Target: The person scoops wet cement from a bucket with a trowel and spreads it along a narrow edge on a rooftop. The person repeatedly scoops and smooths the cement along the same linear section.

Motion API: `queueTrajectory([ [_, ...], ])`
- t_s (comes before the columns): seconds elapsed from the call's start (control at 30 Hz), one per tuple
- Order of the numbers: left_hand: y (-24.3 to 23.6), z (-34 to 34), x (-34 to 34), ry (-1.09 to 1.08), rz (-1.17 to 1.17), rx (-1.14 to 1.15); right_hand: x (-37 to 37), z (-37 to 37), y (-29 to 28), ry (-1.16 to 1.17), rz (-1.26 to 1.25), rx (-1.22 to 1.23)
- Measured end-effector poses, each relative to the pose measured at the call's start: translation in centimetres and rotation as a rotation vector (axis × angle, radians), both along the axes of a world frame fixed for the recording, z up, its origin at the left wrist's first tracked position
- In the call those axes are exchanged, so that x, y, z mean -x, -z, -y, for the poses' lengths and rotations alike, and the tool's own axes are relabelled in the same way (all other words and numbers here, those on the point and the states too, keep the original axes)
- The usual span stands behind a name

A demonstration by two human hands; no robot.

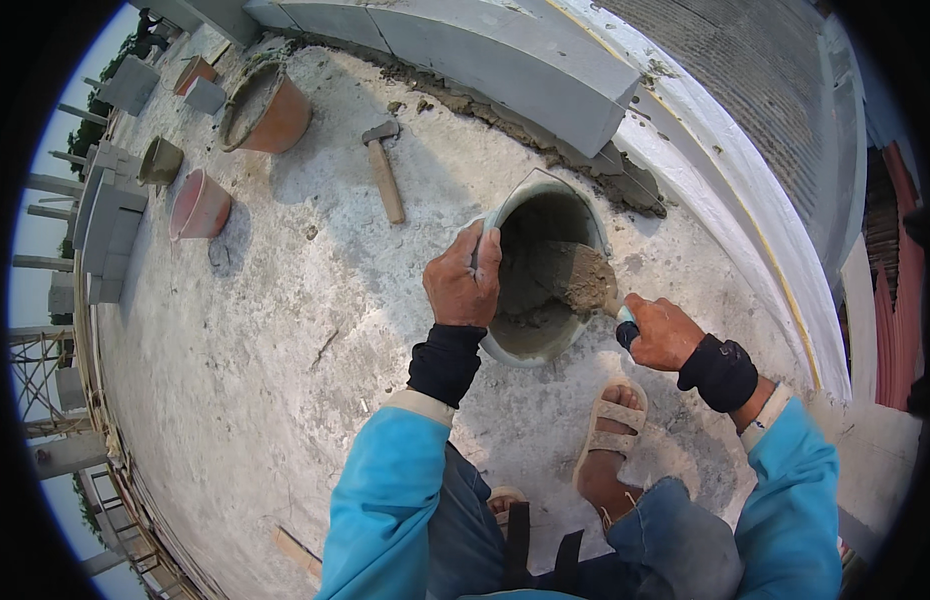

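A grey bucket (530, 340) stands on the concrete floor in front of me, tipped or seen from above, with wet grey mortar inside. My left hand (463, 275) is closed on the bucket's left rim. My right hand (657, 333) grips the handle of a trowel, whose blade (583, 288) is inside the bucket and carries a lump of mortar. Just beyond, a hammer (389, 180) with a wooden handle lies on the floor.
Grey blocks (495, 70) line a mortar bed along the upper right edge. Several buckets, including orange (282, 115) and pink (200, 205) ones, stand left, near stacked blocks (115, 235). A person (148, 35) works in the far upper left. Scaffolding (40, 370) is beyond the left edge.
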State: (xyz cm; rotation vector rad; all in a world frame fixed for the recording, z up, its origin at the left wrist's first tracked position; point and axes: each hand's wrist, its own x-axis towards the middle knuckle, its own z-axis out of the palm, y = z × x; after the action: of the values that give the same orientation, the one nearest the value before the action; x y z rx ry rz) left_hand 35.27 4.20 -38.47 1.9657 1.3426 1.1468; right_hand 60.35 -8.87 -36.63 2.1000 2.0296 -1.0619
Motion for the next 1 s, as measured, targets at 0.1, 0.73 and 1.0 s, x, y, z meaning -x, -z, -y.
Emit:
queueTrajectory([
  [0.1,0.0,-0.2,-0.3,-0.022,0.055,0.037,1.6,-0.1,-2.4,0.074,0.211,-0.066],
  [0.73,0.2,0.0,0.2,-0.045,0.029,0.039,0.2,-0.2,-1.2,0.139,0.233,0.066],
  [1.0,0.3,0.3,0.1,-0.041,0.022,-0.030,7.7,0.9,3.6,0.225,-0.613,0.280],
])
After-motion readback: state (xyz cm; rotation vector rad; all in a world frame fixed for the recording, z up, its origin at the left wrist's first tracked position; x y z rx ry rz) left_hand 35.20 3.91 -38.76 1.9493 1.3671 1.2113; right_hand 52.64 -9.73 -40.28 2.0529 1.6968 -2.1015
